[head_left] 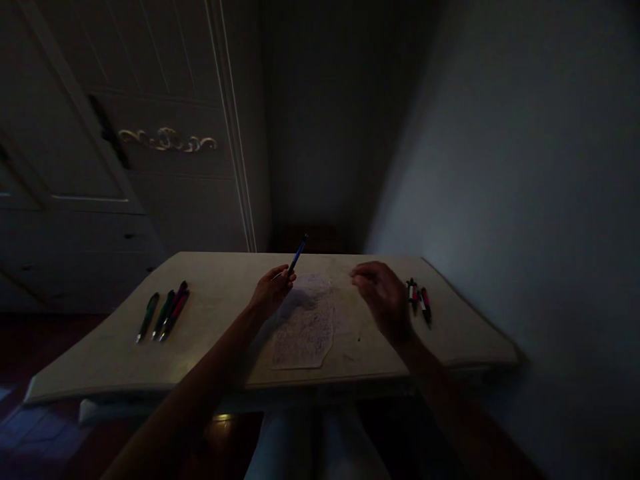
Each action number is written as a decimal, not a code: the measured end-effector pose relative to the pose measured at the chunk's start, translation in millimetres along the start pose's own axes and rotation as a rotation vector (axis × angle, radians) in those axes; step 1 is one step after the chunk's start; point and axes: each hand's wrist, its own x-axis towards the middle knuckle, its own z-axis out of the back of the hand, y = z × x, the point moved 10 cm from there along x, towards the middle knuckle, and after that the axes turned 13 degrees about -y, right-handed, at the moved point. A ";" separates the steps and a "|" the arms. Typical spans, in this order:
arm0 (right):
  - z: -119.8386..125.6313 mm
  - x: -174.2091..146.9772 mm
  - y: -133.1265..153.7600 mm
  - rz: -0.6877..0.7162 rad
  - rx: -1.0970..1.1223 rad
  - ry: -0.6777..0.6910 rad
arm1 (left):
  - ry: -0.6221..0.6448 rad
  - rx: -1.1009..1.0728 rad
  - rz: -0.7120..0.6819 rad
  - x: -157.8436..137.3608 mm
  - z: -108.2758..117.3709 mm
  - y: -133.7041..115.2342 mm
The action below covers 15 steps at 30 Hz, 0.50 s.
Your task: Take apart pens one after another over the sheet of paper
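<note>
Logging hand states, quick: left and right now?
Left hand: closed on a blue pen.
Right hand: fingers curled, nothing visibly held; too dark to tell if fully closed.

Illum. v. low overall. Wall at R: cool light, diag. shadow edge toward dark corner. Table: dim, faint sheen. Floor L: bluish patch. Wide-angle distort. at edges: cabinet lines slanted. Fine detail soft.

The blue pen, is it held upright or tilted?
Tilted: the blue pen slants up from the left hand, its dark upper end leaning toward the picture's right.
</note>
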 end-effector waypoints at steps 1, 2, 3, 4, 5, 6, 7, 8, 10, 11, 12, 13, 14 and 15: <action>-11.3 8.4 -17.1 -0.051 0.027 0.005 | 0.028 -0.006 0.024 1.8 -6.7 2.4; -24.1 15.7 -38.1 -0.124 0.054 0.014 | 0.049 -0.007 0.048 3.4 -12.4 5.2; -38.2 21.0 -60.9 -0.206 0.077 0.032 | 0.070 -0.003 0.071 4.7 -17.7 8.5; -52.5 24.4 -82.8 -0.284 0.094 0.057 | 0.094 0.004 0.090 5.6 -22.8 11.8; -66.4 26.1 -102.2 -0.346 0.094 0.087 | 0.119 0.020 0.110 6.3 -27.6 15.8; -81.2 26.1 -116.5 -0.385 0.103 0.141 | 0.141 0.039 0.123 7.0 -31.4 19.3; -93.8 26.2 -125.5 -0.394 0.117 0.187 | 0.166 0.061 0.128 7.8 -34.8 22.3; -104.3 26.3 -130.3 -0.388 0.134 0.226 | 0.192 0.086 0.131 8.4 -37.9 25.2; -119.8 26.7 -133.3 -0.369 0.164 0.284 | 0.242 0.149 0.122 9.7 -42.2 30.0; -124.7 27.3 -133.8 -0.368 0.174 0.299 | 0.263 0.188 0.112 10.1 -43.5 31.9; -128.4 27.7 -134.5 -0.377 0.183 0.309 | 0.282 0.232 0.099 10.4 -44.4 33.4; -131.1 28.2 -135.4 -0.391 0.189 0.317 | 0.299 0.277 0.079 10.4 -45.1 34.2; -132.9 28.5 -136.4 -0.405 0.192 0.321 | 0.313 0.320 0.054 10.1 -45.6 34.0; -134.1 28.6 -137.4 -0.418 0.194 0.325 | 0.326 0.357 0.023 9.6 -46.3 32.7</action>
